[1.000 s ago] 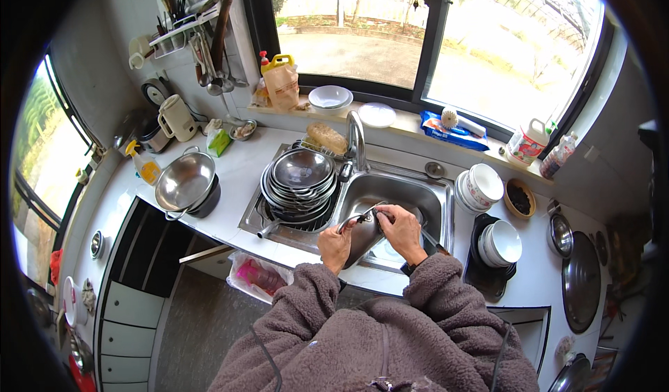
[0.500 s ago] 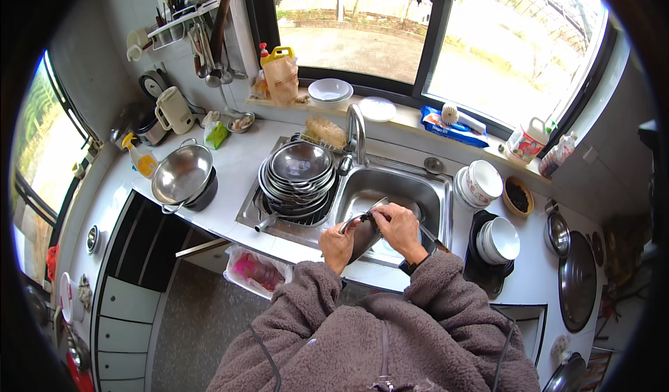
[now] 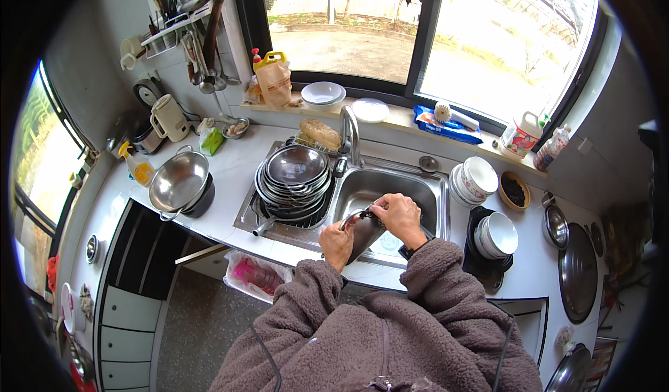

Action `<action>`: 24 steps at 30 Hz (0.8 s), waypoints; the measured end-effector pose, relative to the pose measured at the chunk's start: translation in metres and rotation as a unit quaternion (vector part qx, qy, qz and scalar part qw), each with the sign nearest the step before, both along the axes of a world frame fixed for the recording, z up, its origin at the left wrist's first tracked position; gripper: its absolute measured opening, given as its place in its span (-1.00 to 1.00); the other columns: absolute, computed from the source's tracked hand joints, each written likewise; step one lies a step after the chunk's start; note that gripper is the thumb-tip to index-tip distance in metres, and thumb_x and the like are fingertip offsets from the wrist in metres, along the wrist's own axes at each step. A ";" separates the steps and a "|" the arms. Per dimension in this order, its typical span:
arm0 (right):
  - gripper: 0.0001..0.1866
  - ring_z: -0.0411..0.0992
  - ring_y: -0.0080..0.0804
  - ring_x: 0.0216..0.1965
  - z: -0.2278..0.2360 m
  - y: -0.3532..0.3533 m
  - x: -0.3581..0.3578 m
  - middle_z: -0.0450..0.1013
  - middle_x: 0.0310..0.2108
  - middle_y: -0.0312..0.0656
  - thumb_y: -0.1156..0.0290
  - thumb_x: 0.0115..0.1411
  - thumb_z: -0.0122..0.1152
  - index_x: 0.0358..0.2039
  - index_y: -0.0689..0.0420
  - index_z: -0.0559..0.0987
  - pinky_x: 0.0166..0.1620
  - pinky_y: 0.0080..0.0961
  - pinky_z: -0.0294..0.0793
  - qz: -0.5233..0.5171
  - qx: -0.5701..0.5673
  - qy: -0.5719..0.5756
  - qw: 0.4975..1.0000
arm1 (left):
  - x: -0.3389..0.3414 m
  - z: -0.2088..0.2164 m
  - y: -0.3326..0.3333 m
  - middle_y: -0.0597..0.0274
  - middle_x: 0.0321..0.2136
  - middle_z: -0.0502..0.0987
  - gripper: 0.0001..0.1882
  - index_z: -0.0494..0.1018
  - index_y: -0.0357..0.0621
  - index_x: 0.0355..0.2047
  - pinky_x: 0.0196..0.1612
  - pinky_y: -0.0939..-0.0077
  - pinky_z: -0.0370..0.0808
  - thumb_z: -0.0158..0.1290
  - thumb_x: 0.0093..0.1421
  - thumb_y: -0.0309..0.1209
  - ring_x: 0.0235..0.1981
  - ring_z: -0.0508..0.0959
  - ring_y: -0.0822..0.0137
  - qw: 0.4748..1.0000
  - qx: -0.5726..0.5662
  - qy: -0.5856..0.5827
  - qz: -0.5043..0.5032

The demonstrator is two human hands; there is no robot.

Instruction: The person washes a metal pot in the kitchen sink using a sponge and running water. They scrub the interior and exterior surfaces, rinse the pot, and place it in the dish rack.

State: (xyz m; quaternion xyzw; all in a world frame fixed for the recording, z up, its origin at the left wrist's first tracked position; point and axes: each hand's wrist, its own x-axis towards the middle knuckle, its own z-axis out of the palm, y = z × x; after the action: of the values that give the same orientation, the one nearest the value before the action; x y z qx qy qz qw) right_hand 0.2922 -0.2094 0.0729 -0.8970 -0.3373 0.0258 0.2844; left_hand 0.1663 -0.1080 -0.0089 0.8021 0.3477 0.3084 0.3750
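Observation:
Over the front of the sink, I hold a round, shiny metal pan or lid tilted up on edge; which of the two it is I cannot tell. My left hand is closed round its rim at the near left side. At its upper edge, the fingers of my right hand are pinched together. Something small and dark shows there beside the fingertips, too small to name. The faucet stands behind the sink, and a stack of metal bowls fills the drainer on the left.
White bowls and patterned bowls stand right of the sink. A large colander sits on the left counter. Below the counter hangs a lined bin. Bottles and a wipes pack line the windowsill.
My right hand has shifted slightly up and right along the metal piece, its wrist turning. The left hand keeps its grip. The whole view has shifted slightly.

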 end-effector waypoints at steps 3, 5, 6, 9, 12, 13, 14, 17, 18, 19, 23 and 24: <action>-0.74 0.59 -0.07 -0.26 0.009 0.001 0.007 0.62 -0.41 -0.08 0.10 0.03 0.39 -0.39 0.00 0.74 -0.15 -0.19 0.54 0.006 -0.025 0.083 0.996 | -0.003 0.001 -0.002 -0.11 -0.66 0.44 -0.32 0.58 -0.14 -0.50 -0.53 0.08 0.31 -0.06 0.23 0.29 -0.57 0.48 -0.21 1.000 -0.006 -0.018 -0.009; -0.75 0.59 -0.06 -0.26 0.010 0.001 0.009 0.62 -0.40 -0.07 0.11 0.04 0.39 -0.39 0.01 0.74 -0.15 -0.17 0.53 0.019 -0.038 0.060 0.997 | -0.006 0.001 -0.004 -0.10 -0.66 0.44 -0.33 0.59 -0.12 -0.49 -0.53 0.09 0.31 -0.06 0.24 0.28 -0.58 0.47 -0.19 0.999 -0.005 -0.043 -0.020; -0.75 0.59 -0.06 -0.26 0.009 0.001 0.008 0.62 -0.40 -0.07 0.12 0.04 0.39 -0.39 0.01 0.74 -0.16 -0.16 0.53 0.035 -0.042 0.060 0.997 | -0.006 0.002 -0.004 -0.10 -0.66 0.44 -0.34 0.59 -0.11 -0.48 -0.53 0.10 0.31 -0.06 0.24 0.27 -0.58 0.47 -0.18 0.999 -0.004 -0.039 -0.021; -0.78 0.59 -0.13 -0.32 0.001 0.001 0.002 0.60 -0.43 -0.15 0.16 0.10 0.34 -0.41 0.04 0.69 -0.23 -0.24 0.53 0.042 -0.048 -0.065 0.996 | -0.004 0.002 -0.006 -0.08 -0.66 0.43 -0.37 0.59 -0.09 -0.46 -0.53 0.14 0.32 -0.06 0.26 0.25 -0.59 0.46 -0.16 0.999 0.010 -0.044 -0.016; -0.80 0.57 -0.11 -0.34 -0.012 0.002 -0.001 0.56 -0.42 -0.16 0.20 0.15 0.28 -0.41 0.07 0.62 -0.26 -0.19 0.51 0.050 -0.050 -0.165 0.984 | 0.001 0.001 -0.008 -0.18 -0.71 0.32 -0.28 0.49 -0.29 -0.59 -0.58 0.10 0.23 -0.02 0.25 0.24 -0.68 0.36 -0.17 0.996 0.000 -0.091 -0.023; -0.81 0.56 -0.11 -0.38 -0.017 0.003 0.000 0.53 -0.42 -0.16 0.25 0.18 0.23 -0.41 0.10 0.54 -0.29 -0.18 0.51 0.063 -0.053 -0.188 0.979 | 0.002 0.000 -0.008 -0.18 -0.71 0.32 -0.28 0.50 -0.28 -0.58 -0.58 0.10 0.23 -0.01 0.25 0.24 -0.67 0.37 -0.18 0.996 0.006 -0.086 -0.016; -0.81 0.56 -0.10 -0.38 -0.020 0.003 0.002 0.53 -0.42 -0.14 0.26 0.18 0.22 -0.41 0.10 0.53 -0.30 -0.19 0.51 0.068 -0.050 -0.202 0.976 | 0.003 -0.001 -0.008 -0.18 -0.71 0.33 -0.29 0.50 -0.28 -0.58 -0.58 0.10 0.23 -0.01 0.24 0.24 -0.66 0.38 -0.19 0.997 0.011 -0.080 -0.012; -0.82 0.58 -0.09 -0.36 -0.024 0.003 0.011 0.53 -0.43 -0.09 0.29 0.21 0.17 -0.42 0.12 0.50 -0.31 -0.20 0.53 0.068 -0.066 -0.248 0.964 | 0.000 -0.003 -0.007 -0.18 -0.70 0.33 -0.29 0.52 -0.26 -0.57 -0.58 0.08 0.24 -0.01 0.23 0.25 -0.63 0.41 -0.22 0.996 0.040 -0.081 -0.001; -0.81 0.58 -0.06 -0.34 -0.024 0.003 0.014 0.54 -0.41 -0.07 0.28 0.21 0.17 -0.43 0.13 0.52 -0.29 -0.17 0.54 0.008 -0.099 -0.235 0.967 | -0.001 -0.004 -0.006 -0.18 -0.70 0.34 -0.29 0.52 -0.26 -0.57 -0.57 0.08 0.25 -0.01 0.23 0.25 -0.62 0.41 -0.23 0.996 0.048 -0.078 -0.003; -0.81 0.58 -0.05 -0.33 -0.023 0.001 0.015 0.55 -0.39 -0.07 0.28 0.20 0.17 -0.41 0.14 0.53 -0.28 -0.16 0.54 -0.006 -0.101 -0.199 0.975 | -0.003 -0.004 -0.005 -0.11 -0.64 0.47 -0.33 0.62 -0.06 -0.45 -0.49 0.02 0.35 -0.06 0.20 0.33 -0.51 0.50 -0.25 1.000 0.012 0.027 0.000; -0.82 0.56 -0.04 -0.30 -0.017 -0.005 0.006 0.57 -0.38 -0.13 0.23 0.17 0.23 -0.41 0.07 0.59 -0.24 -0.13 0.50 0.024 0.012 -0.114 0.993 | -0.004 -0.004 -0.003 -0.11 -0.66 0.46 -0.34 0.63 -0.04 -0.43 -0.51 0.06 0.34 -0.05 0.20 0.32 -0.53 0.50 -0.23 1.000 -0.009 -0.015 -0.004; -0.82 0.55 -0.05 -0.31 -0.015 -0.006 0.002 0.56 -0.38 -0.15 0.23 0.16 0.24 -0.42 0.07 0.59 -0.24 -0.14 0.50 0.069 0.041 -0.098 0.992 | -0.004 -0.003 -0.003 -0.10 -0.66 0.46 -0.34 0.63 -0.04 -0.42 -0.51 0.06 0.34 -0.05 0.20 0.32 -0.53 0.51 -0.22 1.000 -0.011 -0.014 -0.007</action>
State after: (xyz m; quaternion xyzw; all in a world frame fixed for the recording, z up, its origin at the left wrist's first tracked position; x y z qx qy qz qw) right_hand 0.2938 -0.2154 0.0576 -0.8573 -0.4258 -0.0564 0.2837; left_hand 0.1625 -0.1109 -0.0121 0.7958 0.3400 0.3135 0.3908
